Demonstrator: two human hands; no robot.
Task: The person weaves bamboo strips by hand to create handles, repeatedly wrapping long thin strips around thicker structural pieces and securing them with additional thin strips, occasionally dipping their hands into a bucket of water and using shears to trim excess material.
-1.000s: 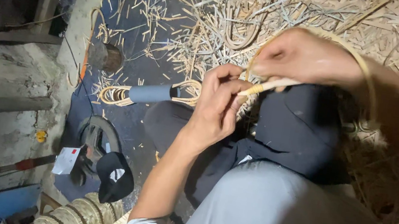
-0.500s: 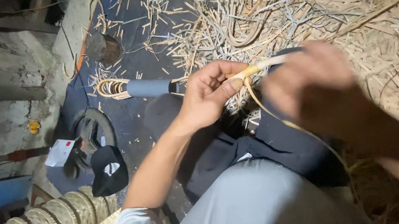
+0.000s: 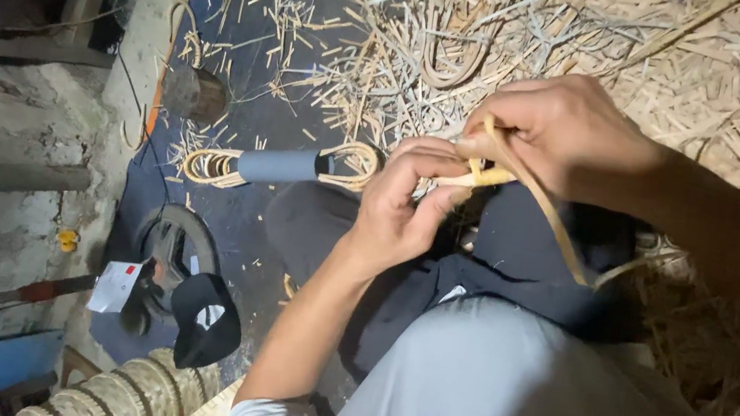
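Both hands are meeting just above the person's lap: the left hand (image 3: pixel 405 206) is pinching one end of a pale cane strip (image 3: pixel 530 199), and the right hand (image 3: pixel 565 130) is gripping the same strip, which is trailing down across a dark cloth (image 3: pixel 529 263). Just beside them, a grey-handled tool (image 3: pixel 283 166) is lying among cane shavings (image 3: pixel 709 64) on the floor.
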